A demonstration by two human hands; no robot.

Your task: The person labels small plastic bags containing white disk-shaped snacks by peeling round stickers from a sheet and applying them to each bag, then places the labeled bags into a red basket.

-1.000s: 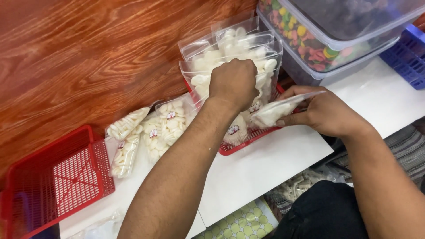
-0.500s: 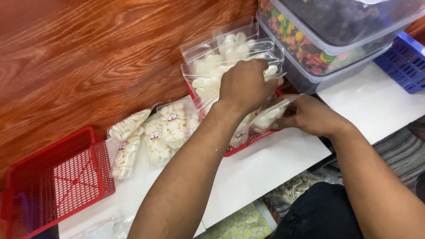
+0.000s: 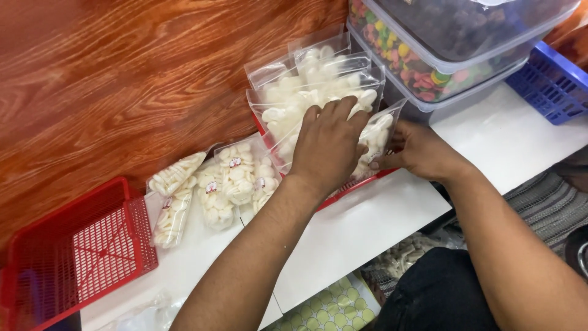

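Left hand (image 3: 327, 147): we lay it flat, fingers spread, on the front pouch (image 3: 373, 144) of white candies.
Right hand (image 3: 419, 150): we pinch that pouch's right edge.
Pouch: upright in the red basket (image 3: 343, 195), between both hands.

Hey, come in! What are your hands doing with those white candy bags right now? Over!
Left hand flat on upright bags in red basket. Right hand grips front bag. Loose bags beside, nothing blocking.

Single head view, close, looking steeply down onto white shelf (image 3: 367, 227)
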